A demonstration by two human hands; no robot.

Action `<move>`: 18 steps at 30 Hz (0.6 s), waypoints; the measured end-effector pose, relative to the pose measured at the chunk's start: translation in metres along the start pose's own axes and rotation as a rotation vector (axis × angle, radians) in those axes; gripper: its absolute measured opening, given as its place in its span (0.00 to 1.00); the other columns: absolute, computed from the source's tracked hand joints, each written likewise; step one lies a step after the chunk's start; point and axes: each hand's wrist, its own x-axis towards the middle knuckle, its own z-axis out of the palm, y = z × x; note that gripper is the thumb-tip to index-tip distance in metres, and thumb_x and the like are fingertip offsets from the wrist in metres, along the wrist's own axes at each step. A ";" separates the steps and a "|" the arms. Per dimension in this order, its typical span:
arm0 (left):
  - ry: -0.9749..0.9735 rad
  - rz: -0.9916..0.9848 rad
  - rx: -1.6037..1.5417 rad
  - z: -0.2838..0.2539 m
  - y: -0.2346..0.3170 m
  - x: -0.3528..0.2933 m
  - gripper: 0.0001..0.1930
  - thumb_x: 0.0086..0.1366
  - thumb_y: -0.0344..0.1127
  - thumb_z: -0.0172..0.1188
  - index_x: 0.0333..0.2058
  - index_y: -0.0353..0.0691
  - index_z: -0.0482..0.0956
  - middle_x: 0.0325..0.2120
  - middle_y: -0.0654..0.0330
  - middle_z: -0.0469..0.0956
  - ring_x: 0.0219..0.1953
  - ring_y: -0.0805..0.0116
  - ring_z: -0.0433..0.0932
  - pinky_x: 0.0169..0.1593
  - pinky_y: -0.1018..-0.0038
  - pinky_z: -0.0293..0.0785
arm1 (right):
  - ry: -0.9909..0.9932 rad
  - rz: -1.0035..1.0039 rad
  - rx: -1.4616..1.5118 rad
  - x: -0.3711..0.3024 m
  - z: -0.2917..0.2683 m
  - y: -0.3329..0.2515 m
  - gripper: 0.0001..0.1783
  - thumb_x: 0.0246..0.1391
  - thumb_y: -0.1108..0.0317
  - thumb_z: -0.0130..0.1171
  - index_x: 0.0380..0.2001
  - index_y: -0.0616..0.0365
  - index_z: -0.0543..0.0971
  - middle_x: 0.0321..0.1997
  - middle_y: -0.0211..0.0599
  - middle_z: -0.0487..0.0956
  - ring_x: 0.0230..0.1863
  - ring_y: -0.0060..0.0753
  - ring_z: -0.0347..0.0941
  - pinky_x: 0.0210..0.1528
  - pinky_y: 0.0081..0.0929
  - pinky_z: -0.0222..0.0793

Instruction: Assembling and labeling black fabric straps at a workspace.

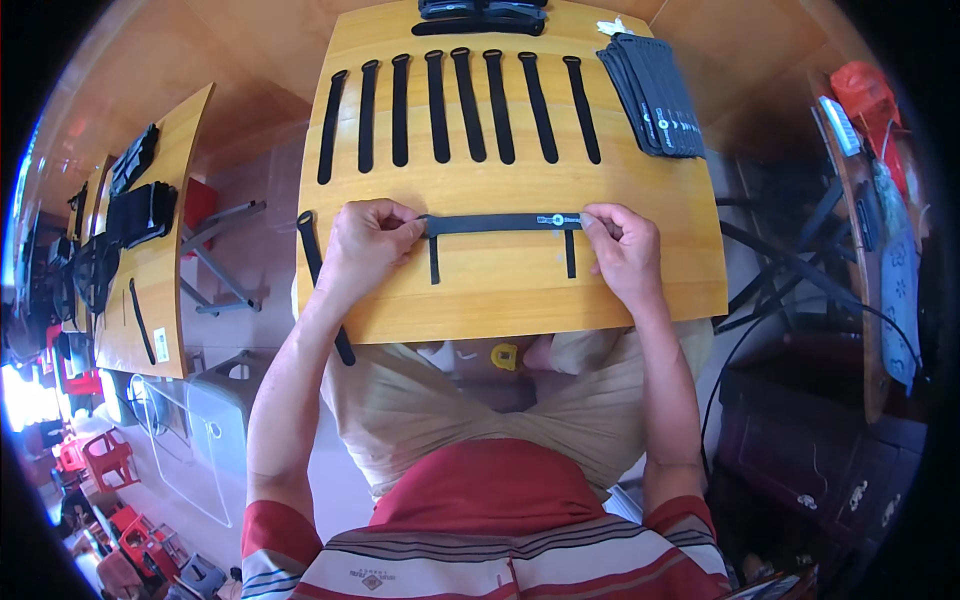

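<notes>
Stretched sideways between my two hands is a dark strap (490, 224) with a small white printed mark near its right end. My left hand (372, 238) pinches its left end, and my right hand (620, 246) pinches the right end. Two short narrow black strips (435, 260) lie below it, one near each end. A black strap with a buckle loop (309, 240) rests left of my left hand, partly hidden behind my forearm, and its end hangs past the table edge.
Beyond my hands, several black looped straps (436, 110) lie in a row on the wooden table (520, 305). A stack of dark printed straps (655, 98) sits far right, with more black straps (480, 22) at the far edge. Another table (150, 300) stands left.
</notes>
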 end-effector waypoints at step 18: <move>-0.020 0.019 -0.010 0.001 -0.002 0.004 0.07 0.62 0.30 0.67 0.34 0.29 0.85 0.22 0.62 0.82 0.22 0.82 0.76 0.28 0.82 0.73 | 0.094 -0.160 -0.118 0.000 0.001 0.006 0.04 0.55 0.77 0.63 0.32 0.68 0.82 0.24 0.35 0.79 0.21 0.18 0.68 0.25 0.22 0.64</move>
